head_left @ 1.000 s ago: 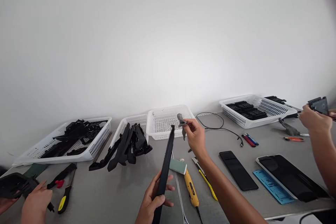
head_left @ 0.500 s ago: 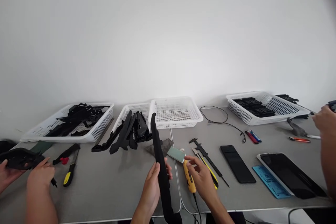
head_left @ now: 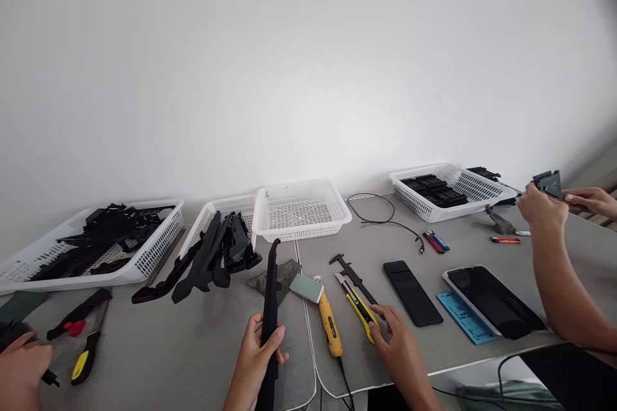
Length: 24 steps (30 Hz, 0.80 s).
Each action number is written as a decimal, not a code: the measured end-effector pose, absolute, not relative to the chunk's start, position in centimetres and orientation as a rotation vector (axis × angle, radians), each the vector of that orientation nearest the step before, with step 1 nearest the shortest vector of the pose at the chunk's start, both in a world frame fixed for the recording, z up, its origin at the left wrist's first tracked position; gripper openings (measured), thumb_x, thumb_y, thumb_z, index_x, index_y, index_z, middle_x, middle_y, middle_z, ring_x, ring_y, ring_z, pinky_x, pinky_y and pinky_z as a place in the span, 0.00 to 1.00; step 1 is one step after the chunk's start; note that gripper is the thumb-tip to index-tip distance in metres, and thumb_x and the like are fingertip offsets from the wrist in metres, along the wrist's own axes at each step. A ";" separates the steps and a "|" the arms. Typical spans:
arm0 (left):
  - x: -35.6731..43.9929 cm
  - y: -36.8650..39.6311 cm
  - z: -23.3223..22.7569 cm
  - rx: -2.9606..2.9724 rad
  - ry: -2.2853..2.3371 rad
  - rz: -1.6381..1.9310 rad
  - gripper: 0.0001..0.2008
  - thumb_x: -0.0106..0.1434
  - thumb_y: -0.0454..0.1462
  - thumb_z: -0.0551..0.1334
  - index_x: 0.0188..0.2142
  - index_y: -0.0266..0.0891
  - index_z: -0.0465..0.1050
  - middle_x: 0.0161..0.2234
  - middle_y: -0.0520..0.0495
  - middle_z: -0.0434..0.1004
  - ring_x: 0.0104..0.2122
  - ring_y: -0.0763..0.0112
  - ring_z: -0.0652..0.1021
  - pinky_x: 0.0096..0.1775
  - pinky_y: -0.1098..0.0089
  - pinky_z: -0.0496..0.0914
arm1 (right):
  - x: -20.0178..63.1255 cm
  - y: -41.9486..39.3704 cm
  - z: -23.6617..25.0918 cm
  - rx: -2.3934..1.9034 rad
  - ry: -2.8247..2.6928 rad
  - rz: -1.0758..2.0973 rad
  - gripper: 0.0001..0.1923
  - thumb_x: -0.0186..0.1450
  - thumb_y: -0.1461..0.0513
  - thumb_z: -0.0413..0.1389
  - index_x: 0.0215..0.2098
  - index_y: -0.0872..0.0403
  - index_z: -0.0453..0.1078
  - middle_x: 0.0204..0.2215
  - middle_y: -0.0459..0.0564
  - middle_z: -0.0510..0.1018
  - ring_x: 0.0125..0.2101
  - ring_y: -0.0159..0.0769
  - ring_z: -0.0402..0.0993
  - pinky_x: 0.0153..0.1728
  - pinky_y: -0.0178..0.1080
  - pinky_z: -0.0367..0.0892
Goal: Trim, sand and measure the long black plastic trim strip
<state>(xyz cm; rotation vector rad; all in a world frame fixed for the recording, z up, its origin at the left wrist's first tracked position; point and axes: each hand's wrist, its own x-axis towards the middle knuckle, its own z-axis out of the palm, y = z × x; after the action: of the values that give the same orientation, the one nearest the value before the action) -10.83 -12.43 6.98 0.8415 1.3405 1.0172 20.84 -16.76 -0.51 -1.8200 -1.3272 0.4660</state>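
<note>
My left hand [head_left: 253, 356] is wrapped round a long black plastic trim strip [head_left: 272, 289], which stands nearly upright in front of me. My right hand [head_left: 403, 348] has its thumb and fingers on the handle end of a yellow utility knife [head_left: 355, 300]. The knife lies on the table with its blade pointing away from me. Just beyond it is a dark caliper [head_left: 354, 277]. To its left rests a yellow corded tool [head_left: 330, 327] with a pale green flat head [head_left: 307, 288]. A grey cloth [head_left: 284, 279] lies behind the strip.
Black trim pieces [head_left: 202, 263] lean on a white basket [head_left: 245, 204]; another white basket [head_left: 303, 231] stands beside it. Left and right baskets hold black parts. A black phone-like slab [head_left: 412, 293] lies right. Co-workers' hands [head_left: 544, 205] work at both sides.
My right hand has moved from beside the yellow corded tool onto the utility knife's handle. The strip in my left hand has turned and sits lower. The view has shifted right.
</note>
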 end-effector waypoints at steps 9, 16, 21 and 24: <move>-10.2 -14.6 4.8 0.782 1.358 0.930 0.40 0.45 0.58 0.82 0.50 0.42 0.74 0.37 0.51 0.80 0.20 0.73 0.75 0.29 0.59 0.84 | 22.7 -14.8 -1.1 -2.008 -1.458 0.295 0.25 0.75 0.53 0.48 0.58 0.54 0.78 0.55 0.62 0.82 0.55 0.56 0.77 0.57 0.52 0.70; -9.3 -15.9 1.7 0.492 1.106 0.959 0.42 0.56 0.56 0.76 0.65 0.39 0.75 0.39 0.43 0.86 0.20 0.67 0.78 0.32 0.58 0.82 | 24.5 -12.5 0.0 -2.219 -1.518 0.526 0.13 0.73 0.55 0.57 0.43 0.53 0.80 0.37 0.57 0.86 0.40 0.49 0.83 0.40 0.42 0.67; -7.9 -17.7 -0.4 0.295 0.937 0.911 0.46 0.65 0.59 0.71 0.74 0.40 0.66 0.44 0.37 0.88 0.26 0.58 0.85 0.33 0.59 0.81 | 24.9 -11.5 0.6 -2.308 -1.439 0.619 0.10 0.67 0.56 0.62 0.30 0.50 0.76 0.29 0.54 0.84 0.31 0.47 0.81 0.30 0.40 0.56; -7.4 -19.3 -0.8 0.254 0.856 0.840 0.45 0.60 0.62 0.74 0.69 0.42 0.74 0.40 0.37 0.88 0.29 0.54 0.87 0.34 0.60 0.80 | 24.9 -11.5 1.1 -2.243 -1.428 0.659 0.14 0.65 0.55 0.62 0.23 0.49 0.70 0.24 0.52 0.80 0.28 0.45 0.77 0.29 0.40 0.54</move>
<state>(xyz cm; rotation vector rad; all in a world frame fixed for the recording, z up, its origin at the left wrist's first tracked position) -7.37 -19.32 -0.78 0.2544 0.8562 0.8398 24.93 -11.49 1.08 -2.2434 -1.4283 0.6592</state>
